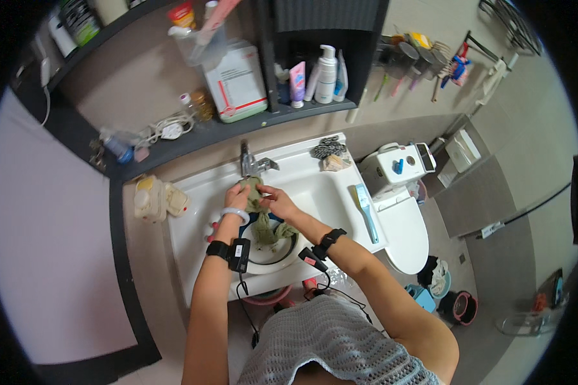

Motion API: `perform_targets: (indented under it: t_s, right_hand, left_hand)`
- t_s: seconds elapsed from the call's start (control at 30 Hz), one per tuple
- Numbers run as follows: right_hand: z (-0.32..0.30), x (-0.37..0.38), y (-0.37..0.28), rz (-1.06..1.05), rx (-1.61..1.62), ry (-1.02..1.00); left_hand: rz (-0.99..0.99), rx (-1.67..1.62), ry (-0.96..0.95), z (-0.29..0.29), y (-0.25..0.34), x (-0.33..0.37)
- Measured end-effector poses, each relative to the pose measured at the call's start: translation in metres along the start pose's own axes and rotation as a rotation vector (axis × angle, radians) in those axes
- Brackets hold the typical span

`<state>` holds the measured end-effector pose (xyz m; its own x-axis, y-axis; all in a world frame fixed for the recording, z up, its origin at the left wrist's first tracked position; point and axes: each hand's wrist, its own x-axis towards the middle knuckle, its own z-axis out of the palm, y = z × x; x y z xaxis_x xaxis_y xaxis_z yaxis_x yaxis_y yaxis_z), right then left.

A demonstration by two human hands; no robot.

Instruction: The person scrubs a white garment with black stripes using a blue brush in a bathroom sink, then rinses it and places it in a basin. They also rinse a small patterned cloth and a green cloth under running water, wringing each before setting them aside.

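Observation:
Under the chrome faucet (249, 165), a wet olive-green cloth (253, 192) hangs between my two hands. My left hand (237, 196) is closed around its left side. Fingers of my right hand (277, 203) pinch its right edge; part of the grip is hidden. More green fabric (268, 235) trails down into a round white basin (273, 267) with a dark inner ring, standing in the white sink (318, 192). Whether it is all one piece I cannot tell. Dark blue fabric shows at the basin's far side, behind the green.
A blue-handled brush (366, 213) rests on the sink's right rim. Beige and dark patterned bundles (335, 162) sit at the back right corner. Left of the sink stand cream containers (151, 199). A shelf (289, 114) with bottles runs above; a toilet (404, 240) stands right.

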<state>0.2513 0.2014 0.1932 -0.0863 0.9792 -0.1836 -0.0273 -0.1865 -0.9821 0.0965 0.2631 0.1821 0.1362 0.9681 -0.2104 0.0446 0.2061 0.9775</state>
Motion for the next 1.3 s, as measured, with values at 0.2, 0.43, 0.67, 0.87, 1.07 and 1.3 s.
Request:
perform_targets:
  t_s: [0.2, 0.43, 0.67, 0.87, 1.07, 1.3]
  right_hand:
    - [-0.026, 0.023, 0.007, -0.27, -0.298, 0.124]
    - [-0.056, 0.072, 0.022, -0.359, -0.188, 0.006]
    - [-0.047, 0.07, 0.029, -0.389, -0.169, -0.129]
    - [-0.047, 0.065, 0.025, -0.253, -0.439, -0.178]
    - [-0.04, 0.076, 0.013, -0.321, -0.473, -0.035]
    - [-0.042, 0.085, 0.006, -0.094, -0.227, 0.098]
  left_hand:
    - [0.032, 0.139, 0.064, 0.017, -0.011, 0.031]
    - [-0.02, -0.128, -0.116, 0.04, -0.003, 0.041]
    - [-0.157, -0.196, -0.148, 0.029, 0.0, 0.04]
    - [-0.072, -0.034, -0.193, 0.007, -0.009, 0.036]
    - [0.062, 0.284, -0.148, -0.02, -0.004, 0.026]
    - [-0.08, 0.355, -0.309, -0.05, -0.012, 0.023]
